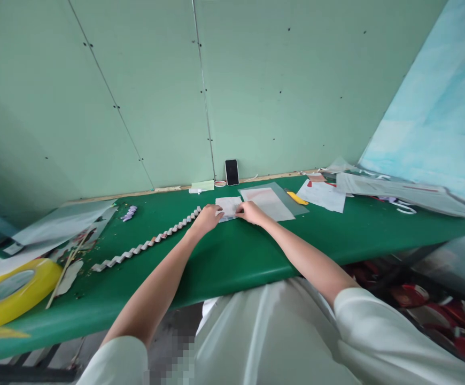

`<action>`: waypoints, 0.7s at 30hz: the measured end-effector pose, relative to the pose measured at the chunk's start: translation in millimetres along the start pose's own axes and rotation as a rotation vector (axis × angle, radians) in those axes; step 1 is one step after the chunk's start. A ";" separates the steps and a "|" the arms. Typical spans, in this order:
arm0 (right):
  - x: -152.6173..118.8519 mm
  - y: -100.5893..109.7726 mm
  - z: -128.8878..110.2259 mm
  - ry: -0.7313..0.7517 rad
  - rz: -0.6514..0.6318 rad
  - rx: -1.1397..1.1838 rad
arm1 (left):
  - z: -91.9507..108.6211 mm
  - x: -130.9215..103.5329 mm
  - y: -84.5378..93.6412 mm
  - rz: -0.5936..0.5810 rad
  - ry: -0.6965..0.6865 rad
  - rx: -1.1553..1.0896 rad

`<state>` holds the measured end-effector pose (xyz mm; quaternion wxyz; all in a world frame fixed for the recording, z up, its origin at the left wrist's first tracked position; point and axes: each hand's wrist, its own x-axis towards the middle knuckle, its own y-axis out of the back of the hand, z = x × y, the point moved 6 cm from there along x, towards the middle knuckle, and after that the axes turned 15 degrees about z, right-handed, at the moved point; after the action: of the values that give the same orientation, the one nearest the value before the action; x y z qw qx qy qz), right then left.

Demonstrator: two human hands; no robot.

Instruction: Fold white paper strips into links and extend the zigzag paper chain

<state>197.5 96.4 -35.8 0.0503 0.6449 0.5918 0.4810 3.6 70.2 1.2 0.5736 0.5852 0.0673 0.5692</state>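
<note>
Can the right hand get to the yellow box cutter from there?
Probably yes: the right hand touches the small paper, but only flat sheets lie between it and the yellow box cutter; nothing tall blocks it.

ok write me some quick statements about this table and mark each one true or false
1. The left hand and right hand are both at the small white sheet. True.
2. The phone lies face down beside the right hand. False: the phone stands upright by the green wall, its dark screen facing the camera.
3. The zigzag strip lies to the left of the small white sheet. True.
4. The yellow tape roll is at the table's right end. False: the yellow tape roll is at the left end.
5. The yellow-handled tool lies to the right of both hands. True.
</note>
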 end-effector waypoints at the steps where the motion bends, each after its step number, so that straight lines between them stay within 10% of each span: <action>1: -0.1 0.4 0.2 -0.011 0.006 0.019 | -0.5 -0.5 -2.8 -0.032 0.002 0.013; 7: -0.2 3.5 -1.0 -0.095 0.020 0.023 | -3.7 -3.9 -13.9 -0.165 0.018 0.115; 21: 0.6 5.3 3.6 -0.098 0.024 0.142 | -11.3 0.9 11.7 0.064 0.221 0.032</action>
<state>203.6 97.2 -33.9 0.0278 0.6766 0.6135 0.4062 -11.2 73.7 7.1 0.5346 0.5298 0.1206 0.6473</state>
